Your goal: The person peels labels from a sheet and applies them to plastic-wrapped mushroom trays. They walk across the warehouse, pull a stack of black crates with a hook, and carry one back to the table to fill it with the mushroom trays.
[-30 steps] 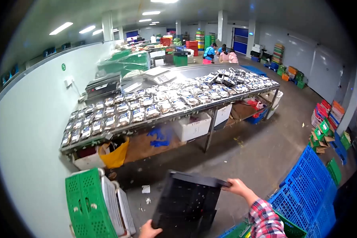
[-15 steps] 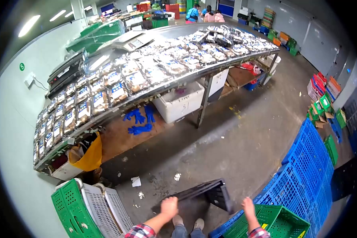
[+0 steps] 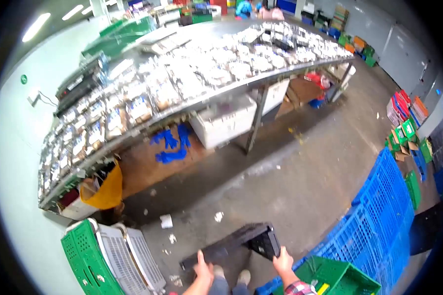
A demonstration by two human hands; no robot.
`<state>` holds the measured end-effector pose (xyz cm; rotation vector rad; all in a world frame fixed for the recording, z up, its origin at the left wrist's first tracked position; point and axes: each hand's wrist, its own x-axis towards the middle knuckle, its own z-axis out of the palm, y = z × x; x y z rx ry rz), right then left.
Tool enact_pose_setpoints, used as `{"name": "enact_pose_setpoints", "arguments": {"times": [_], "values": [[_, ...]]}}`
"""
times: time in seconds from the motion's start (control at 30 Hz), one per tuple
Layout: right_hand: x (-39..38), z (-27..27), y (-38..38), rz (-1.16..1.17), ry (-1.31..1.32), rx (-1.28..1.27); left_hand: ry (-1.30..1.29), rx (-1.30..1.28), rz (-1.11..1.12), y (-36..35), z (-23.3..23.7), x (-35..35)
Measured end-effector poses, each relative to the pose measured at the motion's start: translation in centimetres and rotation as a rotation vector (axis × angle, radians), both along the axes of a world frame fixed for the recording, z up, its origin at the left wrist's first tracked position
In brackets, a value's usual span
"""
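Observation:
A black plastic crate point(image 3: 231, 242) hangs tilted low in front of me, above my shoes. At its near left edge, my left hand point(image 3: 203, 270) is closed on it with the thumb up. My right hand point(image 3: 283, 261) grips the right-hand corner of the same crate, though its fingertips are partly hidden. Just below my right forearm stands a green crate point(image 3: 347, 275), with a small yellow mark near its edge.
A long metal table point(image 3: 192, 105) carries many shiny packs; a white tub point(image 3: 226, 125) and blue gloves point(image 3: 171, 156) lie beneath. Blue pallets point(image 3: 379, 211) stand at right, upright green and grey crates point(image 3: 133, 253) at left. Scraps dot the floor. People are far back.
My right hand has moved left and taken hold of the black crate's right corner. My left hand has shifted slightly left and down with the crate. The view has moved slightly.

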<state>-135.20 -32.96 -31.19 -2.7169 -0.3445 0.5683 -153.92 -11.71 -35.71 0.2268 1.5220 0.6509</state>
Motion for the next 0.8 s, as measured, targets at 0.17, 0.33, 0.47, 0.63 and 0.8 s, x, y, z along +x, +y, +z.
{"name": "enact_pose_setpoints", "arguments": {"times": [0.17,0.33,0.47,0.63,0.8], "values": [[1.0,-1.1,-1.2,-0.018,-0.003,0.007,0.279,0.727,-0.318,4.5,2.4,5.2],[-0.3,-1.4,-0.2,-0.224,0.014,-0.064,0.413,0.75,-0.725,6.9,3.1,6.4],[0.4,-2.1,-2.1,-0.253,0.032,-0.057,0.44,0.819,-1.261,8.9,6.2,0.9],[0.2,-1.3,0.4,0.012,0.027,0.0,0.899,0.595,-1.49,11.4,4.9,-5.7],[-0.5,-0.9,1.1,0.011,0.024,0.012,0.861,0.591,-1.522,11.9,4.4,-6.8]]}}
